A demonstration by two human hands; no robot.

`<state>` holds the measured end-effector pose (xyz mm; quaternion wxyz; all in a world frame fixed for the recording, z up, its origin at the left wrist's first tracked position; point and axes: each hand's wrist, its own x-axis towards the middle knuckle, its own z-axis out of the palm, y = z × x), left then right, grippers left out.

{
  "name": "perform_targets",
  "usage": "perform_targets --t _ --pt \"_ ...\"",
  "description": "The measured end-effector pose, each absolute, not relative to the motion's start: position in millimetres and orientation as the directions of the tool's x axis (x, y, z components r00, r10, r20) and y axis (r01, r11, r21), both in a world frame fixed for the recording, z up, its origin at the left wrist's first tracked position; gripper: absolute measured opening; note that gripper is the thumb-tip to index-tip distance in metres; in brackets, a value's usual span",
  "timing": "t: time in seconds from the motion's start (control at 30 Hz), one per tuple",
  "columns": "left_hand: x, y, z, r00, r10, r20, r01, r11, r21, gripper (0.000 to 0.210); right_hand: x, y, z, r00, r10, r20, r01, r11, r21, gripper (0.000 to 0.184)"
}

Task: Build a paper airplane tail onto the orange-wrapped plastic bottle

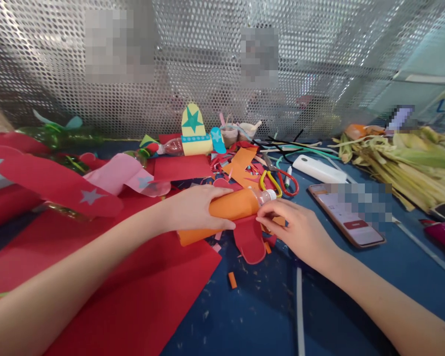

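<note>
A small plastic bottle [237, 203] wrapped in orange paper lies on its side, its white cap pointing right. My left hand [193, 207] grips it from the left, thumb on the near side and fingers over the far side. Beneath the bottle a red paper strip with a rounded end [250, 242] sticks out towards me. By the bottle's neck is my right hand [296, 225], thumb and forefinger pinched together close to the strip's edge; what they hold, if anything, I cannot make out. Another orange piece [196, 236] shows under my left hand.
Large red paper sheets [144, 291] cover the left. Scissors [282, 182] with red and yellow handles lie among paper scraps [241, 165]. A phone [350, 222] and a white device [317, 169] lie right, near dried husks [404, 153]. Behind stands a decorated bottle plane [196, 143].
</note>
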<state>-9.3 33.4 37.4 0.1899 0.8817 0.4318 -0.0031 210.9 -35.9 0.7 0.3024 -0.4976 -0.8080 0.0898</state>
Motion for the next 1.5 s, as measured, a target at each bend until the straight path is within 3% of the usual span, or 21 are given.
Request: perform_targets --t 0.23,0.5,0.77,1.23,1.37,1.5 --pt "-7 31 37 0.619 0.777 -0.112 0.766 -0.567 0.302 0.073 209 -35 2 -0.309 0.858 0.411 0.765 0.480 -0.430 0.013" --pt "-3 28 39 0.616 0.781 -0.102 0.773 -0.574 0.271 0.073 206 -36 0 -0.271 0.865 0.422 0.788 0.451 -0.419 0.012" --pt "-3 27 38 0.616 0.783 -0.085 0.772 -0.578 0.266 0.072 204 -31 -1 -0.217 0.894 0.391 0.767 0.404 -0.498 0.018" --pt "-1 24 49 0.616 0.771 -0.164 0.778 -0.562 0.281 0.077 231 -34 8 -0.144 0.945 0.293 0.677 0.310 -0.667 0.011" --pt "0 20 51 0.604 0.774 -0.191 0.789 -0.547 0.280 0.078 232 -36 6 -0.165 0.929 0.332 0.711 0.345 -0.613 0.016" --pt "0 16 47 0.622 0.767 -0.155 0.777 -0.583 0.237 0.082 228 -40 3 -0.262 0.846 0.463 0.788 0.465 -0.404 0.041"
